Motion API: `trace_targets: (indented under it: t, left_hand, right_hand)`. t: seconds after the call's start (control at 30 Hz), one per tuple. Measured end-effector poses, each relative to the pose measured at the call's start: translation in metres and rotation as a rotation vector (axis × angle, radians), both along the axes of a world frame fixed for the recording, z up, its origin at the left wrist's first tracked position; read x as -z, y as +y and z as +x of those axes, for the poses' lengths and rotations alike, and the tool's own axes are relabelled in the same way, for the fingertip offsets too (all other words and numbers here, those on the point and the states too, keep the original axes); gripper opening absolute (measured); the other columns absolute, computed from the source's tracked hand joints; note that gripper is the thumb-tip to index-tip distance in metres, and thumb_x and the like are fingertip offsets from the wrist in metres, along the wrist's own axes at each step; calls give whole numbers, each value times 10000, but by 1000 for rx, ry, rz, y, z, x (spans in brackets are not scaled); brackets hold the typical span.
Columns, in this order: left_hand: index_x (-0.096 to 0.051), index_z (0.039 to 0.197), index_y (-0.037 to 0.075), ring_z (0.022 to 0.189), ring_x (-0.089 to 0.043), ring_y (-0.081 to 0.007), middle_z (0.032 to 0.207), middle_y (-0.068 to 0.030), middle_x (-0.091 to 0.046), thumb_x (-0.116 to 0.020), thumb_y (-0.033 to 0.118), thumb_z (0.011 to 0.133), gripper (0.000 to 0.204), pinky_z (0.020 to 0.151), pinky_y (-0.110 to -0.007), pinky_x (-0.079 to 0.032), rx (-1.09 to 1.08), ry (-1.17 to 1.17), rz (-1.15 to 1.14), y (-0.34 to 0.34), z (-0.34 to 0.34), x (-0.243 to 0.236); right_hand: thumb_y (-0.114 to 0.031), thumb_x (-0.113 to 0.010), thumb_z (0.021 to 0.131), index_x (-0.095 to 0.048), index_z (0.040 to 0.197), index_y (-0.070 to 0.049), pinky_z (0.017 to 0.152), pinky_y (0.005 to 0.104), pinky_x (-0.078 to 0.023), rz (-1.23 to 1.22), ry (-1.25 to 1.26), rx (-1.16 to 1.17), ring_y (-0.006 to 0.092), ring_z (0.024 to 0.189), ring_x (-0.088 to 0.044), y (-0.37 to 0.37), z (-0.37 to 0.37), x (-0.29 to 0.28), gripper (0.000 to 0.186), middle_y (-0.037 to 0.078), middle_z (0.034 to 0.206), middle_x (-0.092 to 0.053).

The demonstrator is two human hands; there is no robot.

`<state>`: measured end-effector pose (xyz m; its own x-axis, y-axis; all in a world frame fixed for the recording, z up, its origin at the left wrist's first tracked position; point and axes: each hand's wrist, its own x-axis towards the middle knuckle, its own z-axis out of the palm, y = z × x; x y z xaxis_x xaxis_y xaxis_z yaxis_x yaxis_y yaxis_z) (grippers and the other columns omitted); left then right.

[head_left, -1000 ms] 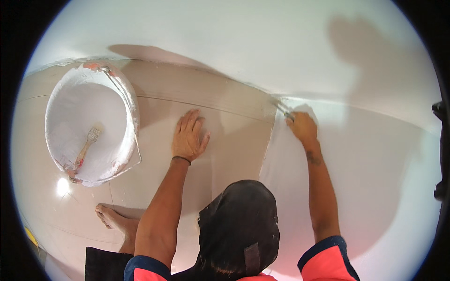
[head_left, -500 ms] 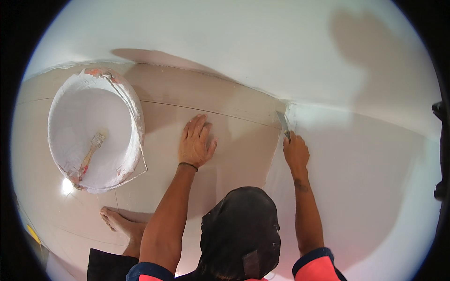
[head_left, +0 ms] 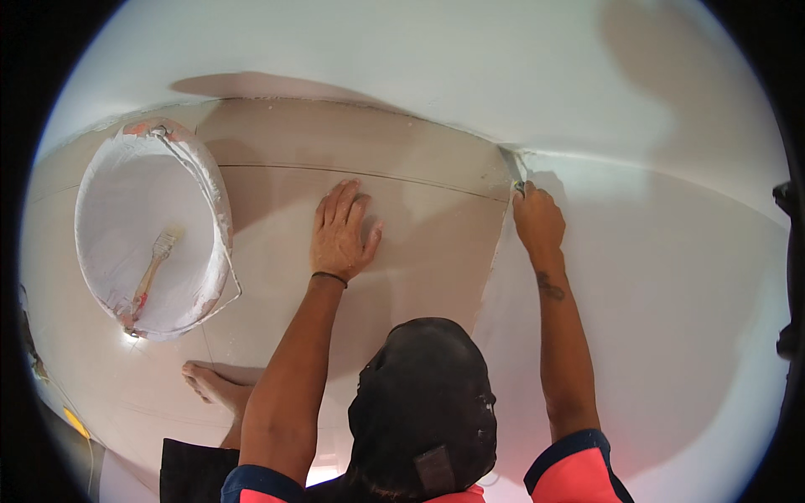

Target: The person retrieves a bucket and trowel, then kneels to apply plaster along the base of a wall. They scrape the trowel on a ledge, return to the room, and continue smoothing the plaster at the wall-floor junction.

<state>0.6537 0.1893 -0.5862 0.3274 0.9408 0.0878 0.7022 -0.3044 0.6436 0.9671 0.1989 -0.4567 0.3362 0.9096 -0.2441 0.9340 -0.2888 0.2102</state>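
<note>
My right hand (head_left: 539,220) is closed round the handle of a scraper (head_left: 513,166). Its flat metal blade reaches into the corner where the floor meets the walls. My left hand (head_left: 340,239) rests palm down on the beige tiled floor (head_left: 419,251), fingers stretched out and nothing in them. To its left stands a paint-smeared bucket (head_left: 220,189) with a wire handle hanging over its side. Inside the bucket a paintbrush (head_left: 153,268) leans, its bristle end toward the pale contents.
A white wall (head_left: 470,67) runs along the far side, and another white wall surface (head_left: 637,310) lies to the right. My bare foot (head_left: 218,390) is on the floor below the bucket. A rounded black cloth shape (head_left: 423,402) fills the lower middle. Something yellow (head_left: 76,422) lies at lower left.
My right hand and the scraper have moved up in the view, deeper into the corner. My left hand stays flat on the floor. The whole view has shifted slightly.
</note>
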Motion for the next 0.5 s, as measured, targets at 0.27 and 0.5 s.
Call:
trace_targets:
  t: [0.27,0.5]
  left_hand:
    - [-575,1262,98,1424,-397,-333,1497,-99,-471,-641,315,933,399,1184,-503,-310,-3,-17,-1,3,-1,1]
    - [-583,1252,84,1424,-401,-336,1512,-106,-462,-635,315,941,391,1182,-513,-311,-6,-30,-14,1,-1,1]
  right_hand:
    - [-319,-561,1007,-597,1255,-41,836,555,-531,-92,63,157,428,985,-657,-58,-15,2,375,214,1082,-662]
    - [-300,-541,1026,-529,1373,-86,793,528,-561,15,33,174,413,967,-671,-35,-3,42,408,199,1091,-650]
